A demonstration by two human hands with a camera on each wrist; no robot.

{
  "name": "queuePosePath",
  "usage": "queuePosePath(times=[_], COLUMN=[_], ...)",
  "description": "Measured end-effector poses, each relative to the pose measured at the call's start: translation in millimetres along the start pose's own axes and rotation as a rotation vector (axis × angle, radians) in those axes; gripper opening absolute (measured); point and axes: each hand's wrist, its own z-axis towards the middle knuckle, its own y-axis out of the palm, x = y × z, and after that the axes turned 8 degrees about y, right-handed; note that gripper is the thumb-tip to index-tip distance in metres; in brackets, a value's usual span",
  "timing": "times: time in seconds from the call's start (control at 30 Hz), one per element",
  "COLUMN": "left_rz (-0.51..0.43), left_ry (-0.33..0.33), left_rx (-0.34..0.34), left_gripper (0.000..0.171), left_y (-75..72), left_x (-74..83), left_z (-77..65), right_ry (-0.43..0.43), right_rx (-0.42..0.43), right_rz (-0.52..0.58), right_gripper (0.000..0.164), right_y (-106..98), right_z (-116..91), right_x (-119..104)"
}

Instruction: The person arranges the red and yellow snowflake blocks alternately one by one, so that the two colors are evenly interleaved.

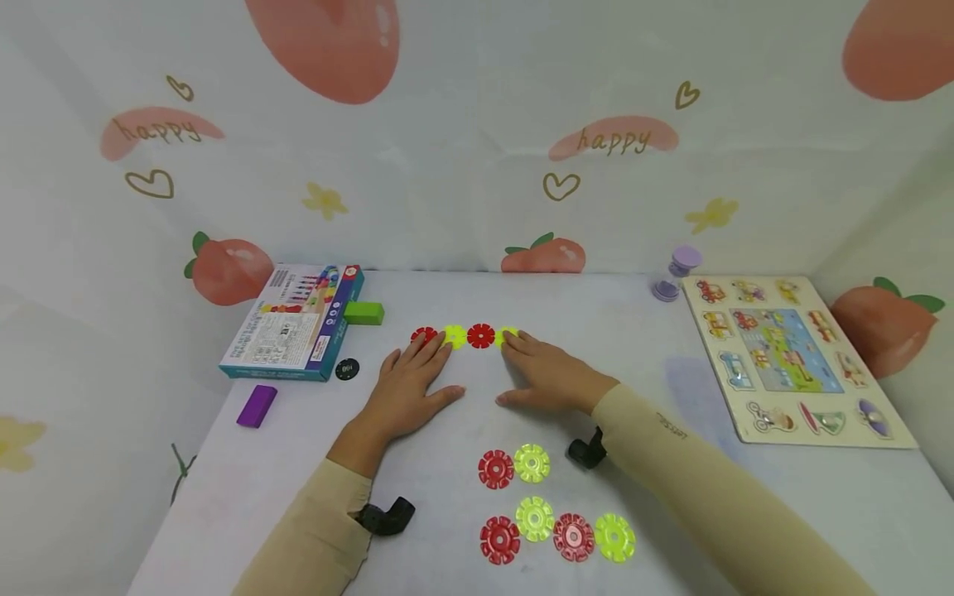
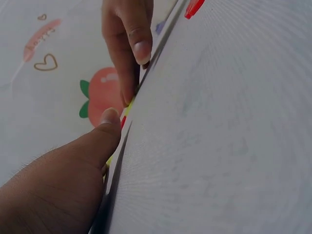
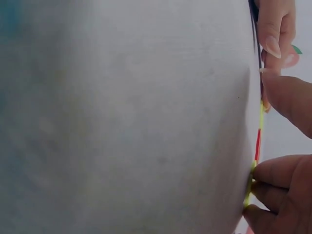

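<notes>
A row of notched plastic discs, red and yellow-green by turns, lies flat across the table's far part. The fingertips of my left hand (image 1: 406, 389) rest on the left end of the row, over a red disc (image 1: 423, 332) and a yellow-green disc (image 1: 455, 337). Between the two hands a red disc (image 1: 480, 335) shows uncovered. My right hand (image 1: 550, 377) touches the yellow-green disc (image 1: 506, 334) at the right end, partly hiding it. Both hands have extended fingers, thumbs spread toward each other. In the right wrist view, the right fingertips (image 3: 258, 170) meet the disc's edge.
Nearer the body lie a red disc (image 1: 495, 469) beside a yellow-green disc (image 1: 532, 463), and several more below. At left are a box (image 1: 291, 323), green block (image 1: 364, 313), purple block (image 1: 257, 406) and black chip (image 1: 347, 369). At right stand an hourglass (image 1: 676, 273) and puzzle board (image 1: 797, 360).
</notes>
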Motion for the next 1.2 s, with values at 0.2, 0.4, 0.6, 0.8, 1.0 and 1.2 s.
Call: queuePosePath(times=[0.2,0.4,0.6,0.8,1.0,1.2], left_rz=[-0.009,-0.008,-0.017,-0.009,-0.017,-0.011], left_ry=[-0.003,0.006,0.010,0.003,0.003,0.010], left_rx=[-0.015,0.006,0.022,0.023,0.023,0.038], left_gripper=[0.085,0.084,0.083,0.084,0.083,0.083], left_y=[-1.2,-0.1,-1.0,-1.2,-1.0,-1.2], left_x=[-0.1,-1.0,0.9,1.5,1.1,1.4], left_z=[-1.0,-1.9,-2.6,-1.8,-1.2,-1.9], right_ry=[0.008,0.009,-0.023,-0.080,-0.238,-0.227], right_rx=[-0.014,-0.017,0.029,0.100,0.002,-0.150], right_rz=[0.020,0.040,0.092,0.523,0.952,0.944], right_gripper=[0.091,0.092,0.091,0.071,0.052,0.065], right_y=[-2,-2,-5,-22,-13,31], right_z=[2,4,2,-29,-66,-73], right_x=[0,2,3,-5,-16,-18])
